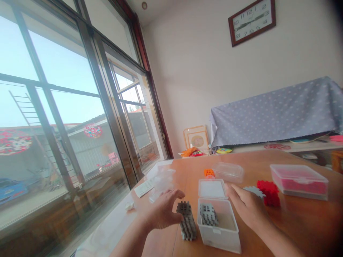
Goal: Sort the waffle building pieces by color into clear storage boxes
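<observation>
The grey interlocking-tile stack (188,225), its long axis apparently upright, is flanked at left by the nearer, loosely spread left hand (164,210).

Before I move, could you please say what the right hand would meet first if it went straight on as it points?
The right hand would likely meet the open lid of the clear box first; whether they touch is unclear.
</observation>
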